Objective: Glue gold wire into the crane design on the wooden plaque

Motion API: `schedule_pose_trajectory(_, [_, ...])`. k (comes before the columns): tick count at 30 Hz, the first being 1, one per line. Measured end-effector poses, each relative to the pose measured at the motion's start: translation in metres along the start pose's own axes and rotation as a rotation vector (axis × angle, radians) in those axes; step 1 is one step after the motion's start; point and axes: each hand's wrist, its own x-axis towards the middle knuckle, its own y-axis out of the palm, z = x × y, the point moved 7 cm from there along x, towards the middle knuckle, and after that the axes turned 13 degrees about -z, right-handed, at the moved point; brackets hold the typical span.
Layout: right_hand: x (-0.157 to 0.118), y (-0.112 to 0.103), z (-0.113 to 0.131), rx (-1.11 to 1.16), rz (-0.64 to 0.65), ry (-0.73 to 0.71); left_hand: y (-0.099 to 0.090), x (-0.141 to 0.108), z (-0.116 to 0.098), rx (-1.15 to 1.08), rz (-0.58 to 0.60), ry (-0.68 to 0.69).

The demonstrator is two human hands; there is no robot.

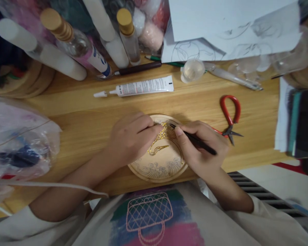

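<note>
A round wooden plate (pixel 143 171) with a drawn wave pattern lies at the table's front edge. Twisted gold wire (pixel 160 136) forms a curving figure on its upper half. My left hand (pixel 135 136) rests over the plate's left side, fingers closed, with the thumb and fingertips at the gold wire; what they pinch, if anything, is hidden. Between the thumb and fingers of my right hand (pixel 204 147) is a pair of black tweezers (pixel 199 141), its thin tips touching or just above the wire near the plate's top right.
Red-handled pliers (pixel 230 112) lie to the right. Behind the plate are a white glue tube (pixel 145 86), a small clear cup (pixel 192 70) and a dark pen (pixel 140 68). Bottles (pixel 86 51) and drawing sheets (pixel 233 24) line the back. A plastic bag (pixel 23 140) sits left.
</note>
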Motion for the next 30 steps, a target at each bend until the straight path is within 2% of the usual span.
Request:
schedule_pose_trajectory(11, [0.001, 0.001, 0.002, 0.0, 0.008, -0.027, 0.002, 0.0, 0.0, 0.0, 0.025, -0.013])
schedule_pose_trajectory(15, [0.001, 0.002, 0.004, -0.022, 0.015, -0.077, 0.001, -0.001, -0.001, 0.019, 0.014, 0.006])
schedule_pose_trajectory(23, [-0.003, 0.005, 0.011, -0.115, 0.001, -0.121, -0.003, 0.004, -0.018, 0.143, 0.038, 0.035])
schedule_pose_trajectory(26, [-0.004, 0.006, 0.013, -0.169, -0.008, -0.142, -0.002, 0.006, -0.023, 0.168, 0.072, -0.008])
schedule_pose_trajectory(30, [-0.004, 0.007, 0.014, -0.19, -0.005, -0.139, 0.0, 0.004, -0.023, 0.136, 0.082, -0.151])
